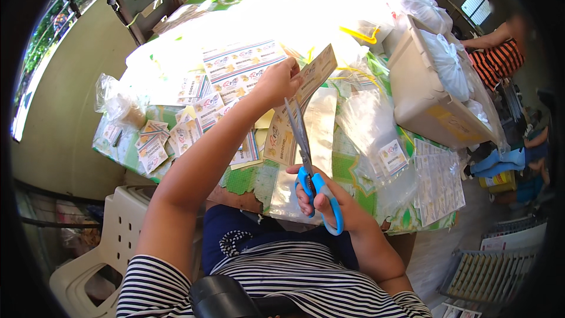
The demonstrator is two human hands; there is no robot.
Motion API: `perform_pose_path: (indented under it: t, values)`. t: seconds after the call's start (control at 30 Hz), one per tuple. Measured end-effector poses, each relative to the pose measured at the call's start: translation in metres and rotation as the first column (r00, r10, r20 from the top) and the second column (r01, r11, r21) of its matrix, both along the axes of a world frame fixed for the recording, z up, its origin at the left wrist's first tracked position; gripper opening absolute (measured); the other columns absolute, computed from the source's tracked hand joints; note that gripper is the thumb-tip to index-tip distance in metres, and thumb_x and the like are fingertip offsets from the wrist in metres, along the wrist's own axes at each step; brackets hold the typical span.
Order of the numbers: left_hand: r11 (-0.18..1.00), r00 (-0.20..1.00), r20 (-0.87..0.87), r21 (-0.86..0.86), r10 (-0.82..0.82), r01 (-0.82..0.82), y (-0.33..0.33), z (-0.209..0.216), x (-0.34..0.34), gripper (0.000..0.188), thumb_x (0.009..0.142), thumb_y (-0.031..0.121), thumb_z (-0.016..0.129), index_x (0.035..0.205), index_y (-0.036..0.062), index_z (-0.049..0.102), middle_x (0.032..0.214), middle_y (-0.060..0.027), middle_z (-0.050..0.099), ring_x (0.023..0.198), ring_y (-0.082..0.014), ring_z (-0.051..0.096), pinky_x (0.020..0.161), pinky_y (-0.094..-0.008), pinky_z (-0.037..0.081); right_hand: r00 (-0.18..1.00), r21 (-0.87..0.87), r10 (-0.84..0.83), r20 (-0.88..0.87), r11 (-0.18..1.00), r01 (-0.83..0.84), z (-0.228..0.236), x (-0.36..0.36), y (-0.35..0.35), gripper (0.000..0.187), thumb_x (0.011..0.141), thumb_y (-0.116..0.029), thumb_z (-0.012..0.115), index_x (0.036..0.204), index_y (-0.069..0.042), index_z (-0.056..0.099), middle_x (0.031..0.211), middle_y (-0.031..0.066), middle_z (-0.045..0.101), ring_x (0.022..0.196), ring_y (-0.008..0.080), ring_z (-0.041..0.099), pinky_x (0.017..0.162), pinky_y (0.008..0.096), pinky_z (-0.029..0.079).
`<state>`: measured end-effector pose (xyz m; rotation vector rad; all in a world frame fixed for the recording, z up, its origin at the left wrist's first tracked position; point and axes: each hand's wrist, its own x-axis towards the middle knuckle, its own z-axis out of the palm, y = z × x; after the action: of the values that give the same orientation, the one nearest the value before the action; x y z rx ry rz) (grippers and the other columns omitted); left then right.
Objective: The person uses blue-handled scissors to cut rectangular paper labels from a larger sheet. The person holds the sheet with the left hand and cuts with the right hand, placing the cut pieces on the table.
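Observation:
My left hand (281,82) reaches up over the middle of the table, its fingers pinched on a printed label strip (318,73) that slants up to the right. Below it, my right hand (335,200) grips scissors (308,171) with blue handles. The blades point upward, their tips near the strip's lower left side. Behind my left hand lies a larger printed label sheet (241,68). Cut labels (154,147) are piled at the table's left. Under the scissors is a pale, shiny sheet (323,118), and a tan printed label (279,138) shows beside the blades.
Clear plastic bags (371,123) and a sheet of small labels (438,191) lie at the right. A beige bin (412,76) with filled plastic bags stands at the table's right edge. A plastic chair (112,241) is at my left. Another person (500,53) is at the far right.

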<state>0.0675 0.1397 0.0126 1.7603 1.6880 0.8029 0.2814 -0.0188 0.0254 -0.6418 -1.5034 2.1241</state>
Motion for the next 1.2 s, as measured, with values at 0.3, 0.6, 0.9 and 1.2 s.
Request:
perform_pose_path:
  t: [0.3,0.6,0.9,1.2]
  values:
    - [0.965,0.644,0.747,0.257,-0.164,-0.052,-0.021,0.033,-0.003,0.016,0.098,0.015,0.051,0.107,0.0043,0.042,0.097,-0.0116,0.065,0.082,-0.0102,0.064,0.070,-0.0262,0.054,0.923,0.266,-0.363,-0.126,0.884,0.384,0.000,0.010,0.019,0.083,0.085,-0.056,0.062,0.136,0.003,0.033,0.082,0.0009,0.046,0.072,0.0077,0.045,0.066,0.0216,0.037]
    - [0.970,0.726,0.678,0.235,-0.117,-0.064,-0.046,-0.004,0.001,0.015,0.097,0.013,0.054,0.108,0.0039,0.049,0.094,-0.0086,0.066,0.083,-0.0068,0.061,0.067,-0.0224,0.049,0.809,0.312,-0.554,-0.197,0.747,0.587,-0.005,0.021,0.036,0.086,0.081,-0.063,0.061,0.134,0.000,0.035,0.085,0.0025,0.046,0.070,0.0116,0.045,0.065,0.0273,0.041]
    - [0.974,0.776,0.627,0.209,-0.068,-0.083,-0.039,0.000,0.016,0.013,0.093,0.011,0.060,0.099,0.0013,0.055,0.098,-0.0075,0.065,0.087,-0.0092,0.061,0.072,-0.0247,0.048,0.796,0.314,-0.562,-0.226,0.731,0.605,-0.012,0.022,0.034,0.075,0.088,-0.056,0.057,0.134,0.001,0.038,0.083,0.0022,0.047,0.071,0.0093,0.048,0.066,0.0240,0.043]
    - [0.973,0.881,0.472,0.215,-0.028,-0.085,-0.069,0.049,-0.035,0.021,0.092,0.010,0.060,0.108,-0.0009,0.056,0.089,-0.0113,0.068,0.079,-0.0108,0.063,0.069,-0.0263,0.051,0.859,0.415,-0.489,0.152,0.820,0.394,-0.001,0.039,0.032,0.061,0.093,-0.042,0.056,0.135,-0.002,0.037,0.082,0.0006,0.047,0.072,0.0083,0.046,0.067,0.0226,0.040]
